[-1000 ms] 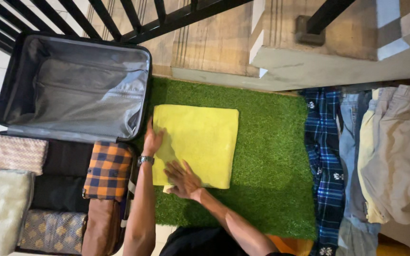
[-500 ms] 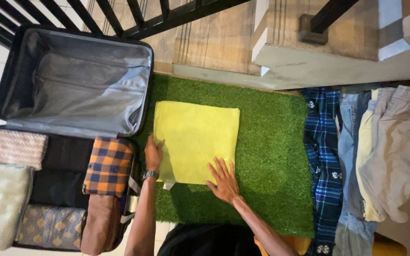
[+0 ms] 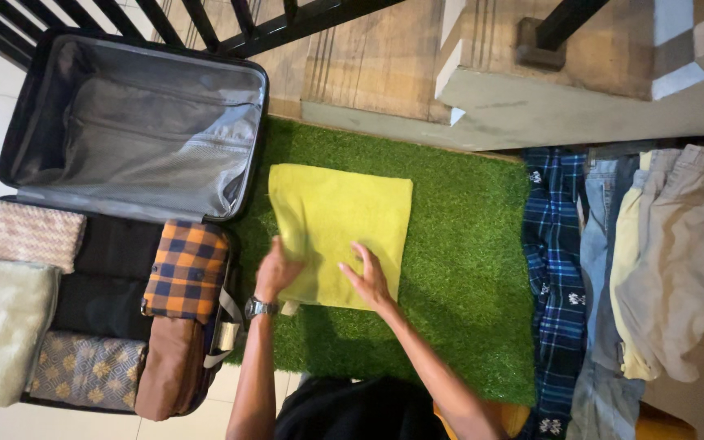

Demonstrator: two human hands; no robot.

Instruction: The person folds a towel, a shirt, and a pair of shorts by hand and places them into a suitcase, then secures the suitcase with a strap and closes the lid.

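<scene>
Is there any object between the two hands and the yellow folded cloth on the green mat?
Nothing visible does. The left hand and the right hand both rest directly on the near edge of the yellow cloth, which lies flat on the green mat with nothing on top of it.

Left arm: bare forearm rises from the lower centre of the frame, nearly vertical.
Left wrist: wears a dark watch.
Left hand (image 3: 276, 271): just left of centre, fingers curled inward, palm down.
Right arm: bare forearm comes in from the lower right, slanting up and leftward.
Right hand (image 3: 371, 279): near the frame's centre, flat, fingers spread and pointing up-left.
Spacing: hands near each other, not touching.
</scene>
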